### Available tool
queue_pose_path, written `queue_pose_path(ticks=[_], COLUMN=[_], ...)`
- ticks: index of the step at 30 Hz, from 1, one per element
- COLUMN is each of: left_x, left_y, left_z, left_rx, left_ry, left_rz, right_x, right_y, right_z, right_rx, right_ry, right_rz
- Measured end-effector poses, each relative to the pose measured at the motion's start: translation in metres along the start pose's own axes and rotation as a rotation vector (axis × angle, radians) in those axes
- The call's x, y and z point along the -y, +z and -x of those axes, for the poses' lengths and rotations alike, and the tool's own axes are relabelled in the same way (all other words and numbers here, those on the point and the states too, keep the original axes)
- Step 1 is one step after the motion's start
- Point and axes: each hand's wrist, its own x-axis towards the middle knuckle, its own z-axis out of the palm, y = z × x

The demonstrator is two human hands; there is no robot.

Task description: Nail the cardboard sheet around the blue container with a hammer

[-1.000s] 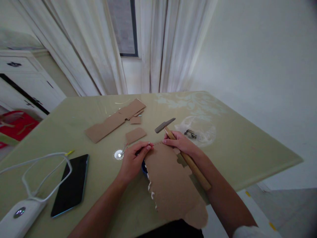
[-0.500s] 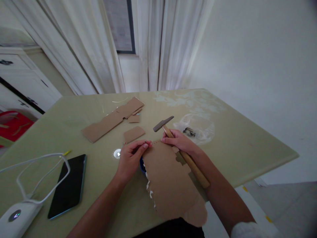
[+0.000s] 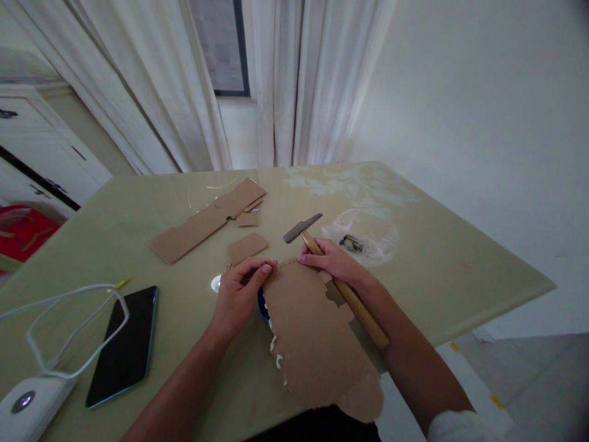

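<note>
On the desk [image 3: 437,270], the left hand [image 3: 237,294] is pinching the cardboard [image 3: 313,334] edge while the right hand [image 3: 338,264], gripping the hammer [image 3: 338,279], is steadying it, so careful tapping seems next.

A person's 2 bare hands work at a pale green table [image 3: 437,270]. The left hand [image 3: 237,294] pinches the top edge of a large torn cardboard sheet [image 3: 313,334], fingertips on its corner. The right hand [image 3: 334,261] grips a wooden-handled hammer [image 3: 338,279], its metal head raised just above the sheet's top edge. Something blue, possibly a lid, shows under the sheet. Behind lie cardboard scraps [image 3: 207,218] and a clear plastic bag [image 3: 363,236]. A black phone [image 3: 123,344] lies at left beside a white cable [image 3: 69,331].
</note>
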Motion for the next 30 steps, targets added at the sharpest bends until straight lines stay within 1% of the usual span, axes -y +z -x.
queue_pose_path(ticks=[10, 25, 30], left_x=[0.0012, 0.0031, 0.0048], left_y=[0.0015, 0.0015, 0.002], left_z=[0.0008, 0.0001, 0.0005], left_rx=[-0.011, -0.015, -0.031], left_ry=[-0.023, 0.071, 0.075], left_rz=[0.028, -0.004, 0.008], right_x=[-0.0016, 0.0009, 0.0015], right_y=[-0.0002, 0.0008, 0.0004], right_z=[-0.0002, 0.0004, 0.0002], right_rx=[-0.002, 0.0, 0.012], right_ry=[-0.019, -0.01, -0.015], right_rz=[0.002, 0.008, 0.015])
